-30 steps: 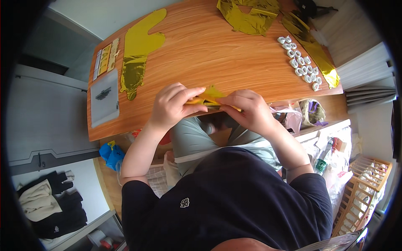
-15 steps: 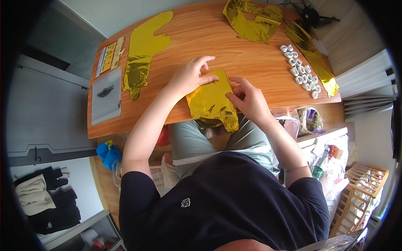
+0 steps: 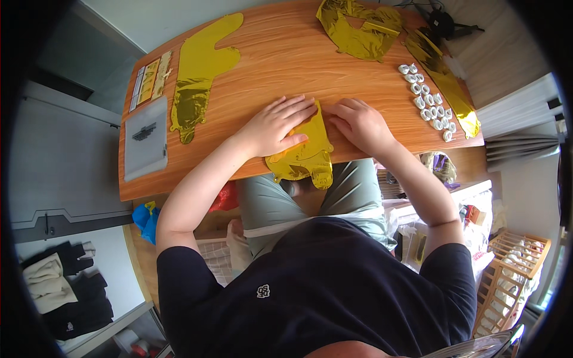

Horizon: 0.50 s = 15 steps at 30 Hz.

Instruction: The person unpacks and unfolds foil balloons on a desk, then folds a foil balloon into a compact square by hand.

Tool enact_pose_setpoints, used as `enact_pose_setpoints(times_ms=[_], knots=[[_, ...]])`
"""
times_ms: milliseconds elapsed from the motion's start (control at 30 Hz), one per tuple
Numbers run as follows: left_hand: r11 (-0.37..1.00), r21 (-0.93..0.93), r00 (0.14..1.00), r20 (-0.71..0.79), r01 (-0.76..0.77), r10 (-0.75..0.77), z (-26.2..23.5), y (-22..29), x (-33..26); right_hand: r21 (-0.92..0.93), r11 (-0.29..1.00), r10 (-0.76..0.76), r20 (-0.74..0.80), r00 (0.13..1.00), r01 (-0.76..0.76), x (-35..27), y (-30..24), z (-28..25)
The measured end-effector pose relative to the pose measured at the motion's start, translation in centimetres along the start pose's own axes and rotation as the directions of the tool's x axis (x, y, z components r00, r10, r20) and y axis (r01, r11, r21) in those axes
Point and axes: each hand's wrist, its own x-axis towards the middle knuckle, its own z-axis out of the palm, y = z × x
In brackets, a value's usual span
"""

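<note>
A folded gold foil balloon [image 3: 313, 140] lies at the table's near edge, its rounded lower end hanging over my lap. My left hand [image 3: 280, 128] rests flat on its upper left part, fingers stretched toward the far right. Just right of the foil, my right hand [image 3: 361, 125] is on the table with bent fingers, the thumb a little apart from the index finger. Its fingertips come near the foil's right edge, and nothing shows between them.
Another flat gold foil balloon [image 3: 203, 65] lies at the left, near a translucent sheet [image 3: 146, 140] and gold-and-white strips [image 3: 149, 80]. More crumpled gold foil [image 3: 361, 33] is at the back. Several small white coils [image 3: 430, 98] stand at the right, beside a long gold foil piece [image 3: 444, 77].
My left hand has flattened onto the foil, fingers now extended across its top. My right hand has moved slightly right, off the foil's edge. The foil lies flatter.
</note>
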Motion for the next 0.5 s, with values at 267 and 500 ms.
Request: enact_pose_setpoints(times_ms=[267,500], knots=[[0.994,-0.106,0.996,-0.089,0.015,-0.024,0.1,-0.1,-0.2,-0.273,0.855,-0.429,0.106,0.897,0.442,2.1,1.9,-0.5],[0.987,-0.161,0.997,-0.073,0.021,-0.033,0.4,-0.3,-0.1,-0.243,0.727,-0.640,0.100,0.762,0.643,3.5,2.5,-0.3]])
